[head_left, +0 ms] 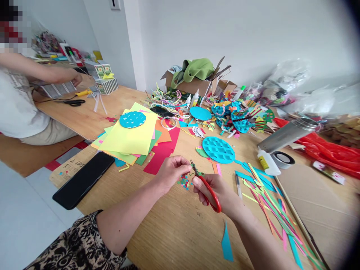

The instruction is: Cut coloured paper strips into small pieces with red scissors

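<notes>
Red-handled scissors (211, 195) are in my right hand (222, 189), their dark blades pointing up and left. My left hand (172, 172) is closed in a pinch just left of the blade tips. Whatever its fingertips hold is too small to make out. Beneath both hands, a small heap of coloured paper bits (185, 182) lies on the wooden table (168, 232). Just beyond them rests a blue disc (218, 150) with a raised woven-looking pattern. A pointed blue paper scrap (226, 243) lies in front of my right forearm.
Left of my hands are a stack of coloured paper (128, 137) and a black phone (84, 180). To the right lie paper strips (270, 202), a glue bottle (268, 162) and a steel flask (289, 133). A cardboard box (185, 84) stands behind. Another person's arm (42, 67) works at far left.
</notes>
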The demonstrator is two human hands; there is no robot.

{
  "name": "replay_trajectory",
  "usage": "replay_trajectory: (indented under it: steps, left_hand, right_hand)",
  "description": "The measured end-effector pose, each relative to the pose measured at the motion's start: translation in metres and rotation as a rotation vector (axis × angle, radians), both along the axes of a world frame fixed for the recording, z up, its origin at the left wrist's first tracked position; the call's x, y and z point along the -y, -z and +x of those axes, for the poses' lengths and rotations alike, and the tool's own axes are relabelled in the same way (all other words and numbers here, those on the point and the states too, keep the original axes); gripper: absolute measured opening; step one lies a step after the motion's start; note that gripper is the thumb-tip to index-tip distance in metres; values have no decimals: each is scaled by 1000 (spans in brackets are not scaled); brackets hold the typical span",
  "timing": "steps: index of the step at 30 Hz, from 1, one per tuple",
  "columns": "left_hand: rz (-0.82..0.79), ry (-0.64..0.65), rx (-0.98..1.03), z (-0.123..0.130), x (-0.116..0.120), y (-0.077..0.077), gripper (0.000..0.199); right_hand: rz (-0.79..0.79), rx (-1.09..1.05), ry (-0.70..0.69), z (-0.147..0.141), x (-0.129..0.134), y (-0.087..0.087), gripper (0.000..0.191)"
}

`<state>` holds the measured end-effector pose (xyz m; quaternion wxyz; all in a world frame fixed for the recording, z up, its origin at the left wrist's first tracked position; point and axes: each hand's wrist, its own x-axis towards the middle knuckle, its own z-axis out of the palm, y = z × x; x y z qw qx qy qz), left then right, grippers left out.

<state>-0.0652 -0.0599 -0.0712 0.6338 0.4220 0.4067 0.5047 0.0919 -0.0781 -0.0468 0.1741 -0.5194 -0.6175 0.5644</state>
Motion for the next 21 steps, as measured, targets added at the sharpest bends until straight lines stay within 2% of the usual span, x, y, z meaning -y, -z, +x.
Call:
replay_trajectory:
  steps: [13, 21]
  left_hand:
    - [2, 2, 0, -1, -2, 4, 17]
    - [-39, 17, -41, -2, -1, -3, 16]
  right_hand:
    - [5, 22, -4, 0, 0, 1, 53]
    - [-3, 39, -30, 5, 0, 4, 50]
